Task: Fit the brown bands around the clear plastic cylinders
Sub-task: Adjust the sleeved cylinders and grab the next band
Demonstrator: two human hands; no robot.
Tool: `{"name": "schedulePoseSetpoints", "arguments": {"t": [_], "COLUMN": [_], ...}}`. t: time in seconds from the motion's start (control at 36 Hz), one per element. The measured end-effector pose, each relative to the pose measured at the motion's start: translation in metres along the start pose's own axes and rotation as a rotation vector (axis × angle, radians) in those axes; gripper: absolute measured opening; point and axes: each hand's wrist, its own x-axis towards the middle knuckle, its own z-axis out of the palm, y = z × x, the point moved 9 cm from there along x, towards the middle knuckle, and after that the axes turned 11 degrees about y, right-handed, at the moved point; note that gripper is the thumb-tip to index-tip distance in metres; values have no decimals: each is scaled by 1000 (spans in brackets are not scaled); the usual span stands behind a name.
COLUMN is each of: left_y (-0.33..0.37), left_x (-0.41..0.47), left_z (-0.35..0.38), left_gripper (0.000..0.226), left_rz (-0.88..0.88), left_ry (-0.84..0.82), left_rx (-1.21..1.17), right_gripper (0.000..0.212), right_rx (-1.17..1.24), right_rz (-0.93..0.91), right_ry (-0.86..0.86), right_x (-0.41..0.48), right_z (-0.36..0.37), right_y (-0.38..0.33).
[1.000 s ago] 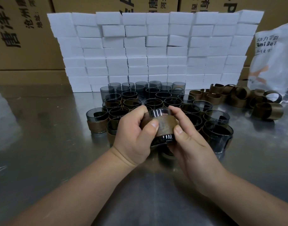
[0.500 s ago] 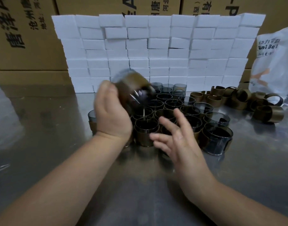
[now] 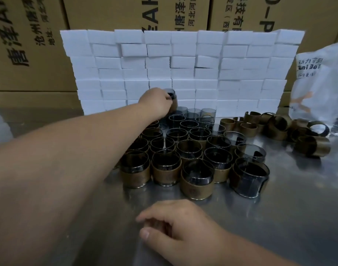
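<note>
Left hand (image 3: 156,104): banded cylinder (image 3: 172,97) is gripped, upper centre.
Right hand (image 3: 181,233): fingers (image 3: 154,220) are held loosely curled, empty, on worktop (image 3: 279,217).

Count: two hands, left hand (image 3: 156,103) and right hand (image 3: 179,227), with one banded cylinder (image 3: 172,98) gripped in the left. Standing cylinders (image 3: 198,181) in the cluster: about 22 visible, mostly banded, three or so bare in the back row, and more are hidden, so no exact total. Loose brown bands (image 3: 312,148) at right: roughly a dozen in an overlapping heap; white foam blocks (image 3: 183,62) about nine wide by eight high; cardboard cartons (image 3: 30,54) at least four; one white printed bag (image 3: 317,83).
</note>
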Motion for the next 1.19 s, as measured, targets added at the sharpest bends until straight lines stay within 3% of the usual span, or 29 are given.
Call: {"name": "schedulePoseSetpoints", "arguments": {"t": [0.25,0.5,1.19], "left_y": [-23,-19,-30], "left_x": [4,6,0], "left_z": [44,55,71], "left_gripper": [23,22,22], "left_rz": [50,112,224], "left_ry": [-185,-236,-492], "left_rx": [262,199,390], "right_gripper": [24,24,24], "right_rx": [20,49,47], "right_rz": [-3,-7,-6], "right_ry": [-31,-60,-93], "right_x": [2,3,4], "right_z": [0,4,9], "right_y": [-3,-2,2]}}
